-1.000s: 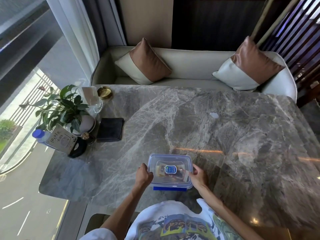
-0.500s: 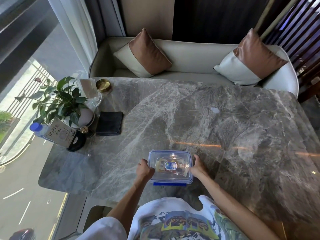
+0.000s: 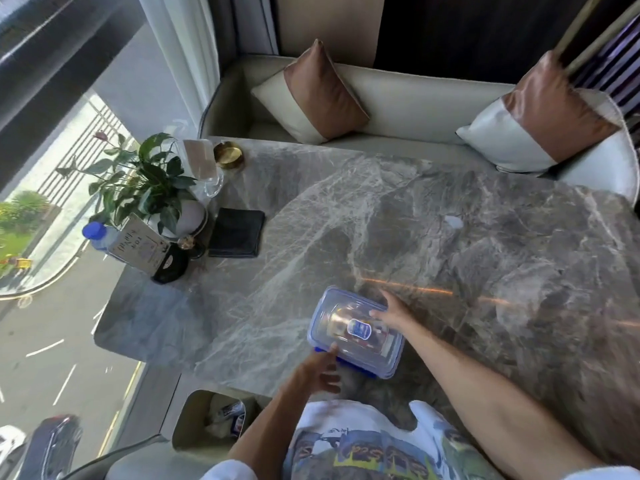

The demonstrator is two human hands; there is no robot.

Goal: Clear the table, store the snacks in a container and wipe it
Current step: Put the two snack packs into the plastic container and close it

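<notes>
A clear plastic container point(image 3: 349, 327) with a blue rim, its lid on and snack packets inside, sits skewed on the grey marble table point(image 3: 467, 258) near the front edge. My left hand point(image 3: 320, 370) is at its near-left corner, with the thumb tip touching the rim and the fingers loosely extended. My right hand point(image 3: 389, 310) reaches over the far-right edge, and its straight fingers rest on the lid.
At the table's left end stand a potted plant point(image 3: 145, 181), a blue-capped bottle point(image 3: 97, 233), a sign card point(image 3: 138, 247), a black folded cloth point(image 3: 237, 232), a gold dish point(image 3: 228, 155) and a glass point(image 3: 204, 168). A white scrap point(image 3: 453, 221) lies mid-table. A cushioned sofa point(image 3: 408, 109) runs behind, and a bin point(image 3: 221, 417) sits below left.
The container has turned from square to skewed and shifted slightly. Both hands left its sides: the left went to the near corner, the right onto the lid.
</notes>
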